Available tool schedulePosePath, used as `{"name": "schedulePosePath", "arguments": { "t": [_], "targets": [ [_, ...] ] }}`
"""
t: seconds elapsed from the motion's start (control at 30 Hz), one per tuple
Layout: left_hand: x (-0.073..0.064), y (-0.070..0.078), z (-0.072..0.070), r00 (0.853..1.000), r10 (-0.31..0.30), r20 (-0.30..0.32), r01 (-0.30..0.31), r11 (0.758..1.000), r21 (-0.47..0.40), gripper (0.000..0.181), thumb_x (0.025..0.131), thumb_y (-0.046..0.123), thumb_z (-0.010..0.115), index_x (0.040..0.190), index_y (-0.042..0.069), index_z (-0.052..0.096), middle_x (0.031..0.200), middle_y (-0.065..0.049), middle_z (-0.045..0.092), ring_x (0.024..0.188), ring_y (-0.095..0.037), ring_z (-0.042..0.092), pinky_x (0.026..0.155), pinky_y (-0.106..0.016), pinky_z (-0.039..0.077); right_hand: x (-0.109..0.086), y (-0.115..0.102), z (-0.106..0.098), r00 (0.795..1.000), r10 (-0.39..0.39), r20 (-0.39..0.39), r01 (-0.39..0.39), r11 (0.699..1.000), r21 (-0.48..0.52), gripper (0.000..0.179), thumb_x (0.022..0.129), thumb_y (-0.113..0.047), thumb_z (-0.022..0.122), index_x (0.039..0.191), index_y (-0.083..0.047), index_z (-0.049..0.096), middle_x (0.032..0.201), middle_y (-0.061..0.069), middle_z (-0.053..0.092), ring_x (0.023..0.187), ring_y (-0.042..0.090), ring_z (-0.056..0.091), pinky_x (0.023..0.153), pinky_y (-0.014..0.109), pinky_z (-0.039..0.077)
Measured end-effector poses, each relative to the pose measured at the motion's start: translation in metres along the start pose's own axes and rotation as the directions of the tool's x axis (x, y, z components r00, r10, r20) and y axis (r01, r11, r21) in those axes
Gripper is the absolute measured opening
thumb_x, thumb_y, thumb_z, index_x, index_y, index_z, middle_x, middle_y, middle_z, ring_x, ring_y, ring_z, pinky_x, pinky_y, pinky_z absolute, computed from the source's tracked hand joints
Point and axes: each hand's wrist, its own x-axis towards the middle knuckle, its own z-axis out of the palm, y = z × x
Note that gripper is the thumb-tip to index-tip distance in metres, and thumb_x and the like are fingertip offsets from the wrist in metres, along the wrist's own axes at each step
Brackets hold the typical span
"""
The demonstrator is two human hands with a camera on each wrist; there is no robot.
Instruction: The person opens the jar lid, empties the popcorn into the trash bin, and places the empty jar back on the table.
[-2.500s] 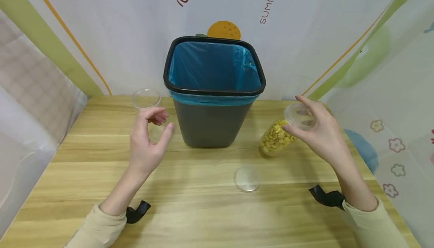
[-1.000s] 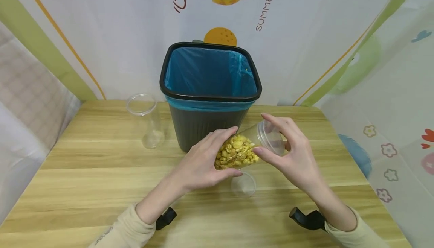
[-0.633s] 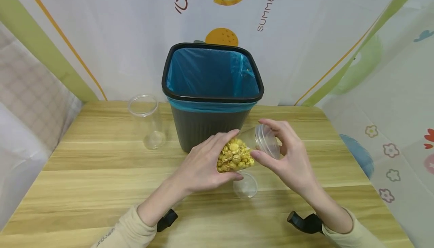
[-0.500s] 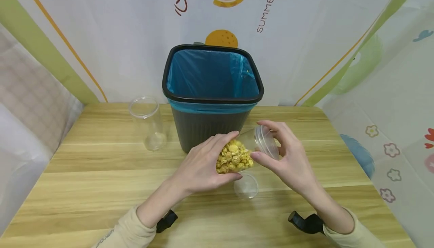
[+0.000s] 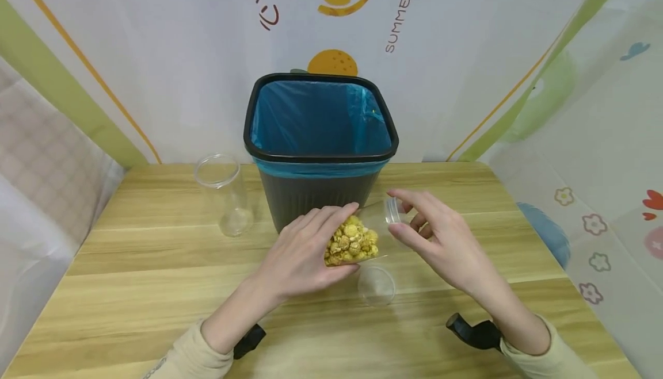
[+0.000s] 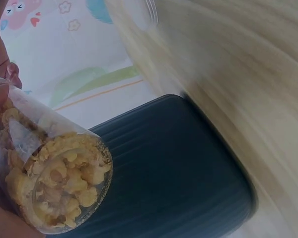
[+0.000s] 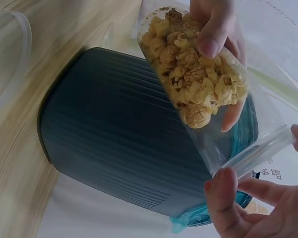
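Observation:
My left hand (image 5: 305,252) grips a clear plastic jar (image 5: 374,215) partly filled with yellow popcorn (image 5: 352,242), its fingers and thumb wrapped round the base end. The jar lies tilted in the air, its mouth toward the right. At that mouth my right hand (image 5: 442,238) pinches the rim of a clear lid (image 7: 260,151) between thumb and fingers. The lid still sits at the jar's opening in the right wrist view. From the left wrist view the jar's round bottom shows popcorn pressed behind it.
Just behind the hands stands a dark grey bin (image 5: 311,192) with a blue liner (image 5: 321,117). Left of it an uncovered clear jar (image 5: 220,195) stands upright. A loose clear disc-shaped lid (image 5: 376,287) lies on the wooden table (image 5: 155,287) below the held jar.
The popcorn jar has come from the table's right side to the middle, and my left hand has taken hold of it. Lately it tips flatter, while my right hand turns at the lid.

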Motion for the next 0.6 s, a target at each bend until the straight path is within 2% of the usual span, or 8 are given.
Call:
{"name": "schedulePosePath", "arguments": {
  "t": [0.33, 0.5, 0.6],
  "targets": [
    [-0.002, -0.001, -0.007, 0.999, 0.036, 0.011, -0.036, 0.999, 0.005, 0.091, 0.076, 0.048, 0.088, 0.152, 0.018, 0.048, 0.128, -0.002, 0.068, 0.108, -0.020, 0.069, 0.090, -0.037, 0.060, 0.000, 0.006, 0.002, 0.999, -0.020, 0.035, 0.017, 0.997, 0.075, 0.049, 0.099, -0.030, 0.069, 0.146, -0.023, 0.056, 0.113, -0.003, 0.066, 0.080, 0.005, 0.065, 0.070, 0.024, 0.058],
    [-0.004, -0.003, -0.009, 0.999, 0.045, 0.018, -0.045, 0.999, 0.010, 0.093, 0.074, 0.049, 0.089, 0.151, 0.017, 0.049, 0.128, -0.004, 0.069, 0.109, -0.021, 0.069, 0.091, -0.038, 0.060, 0.000, 0.009, 0.004, 0.998, -0.053, 0.037, 0.049, 0.995, 0.090, 0.050, 0.098, -0.029, 0.071, 0.146, -0.021, 0.057, 0.114, -0.002, 0.067, 0.079, 0.003, 0.065, 0.072, 0.024, 0.059],
    [-0.005, -0.005, -0.009, 0.998, 0.040, 0.048, -0.038, 0.999, -0.027, 0.093, 0.074, 0.049, 0.089, 0.151, 0.016, 0.049, 0.125, -0.004, 0.071, 0.105, -0.019, 0.069, 0.088, -0.036, 0.061, 0.000, 0.011, 0.006, 0.996, -0.089, 0.027, 0.086, 0.993, 0.085, 0.052, 0.096, -0.027, 0.073, 0.145, -0.021, 0.057, 0.115, -0.002, 0.067, 0.080, 0.003, 0.065, 0.074, 0.024, 0.060]
  ]
}}
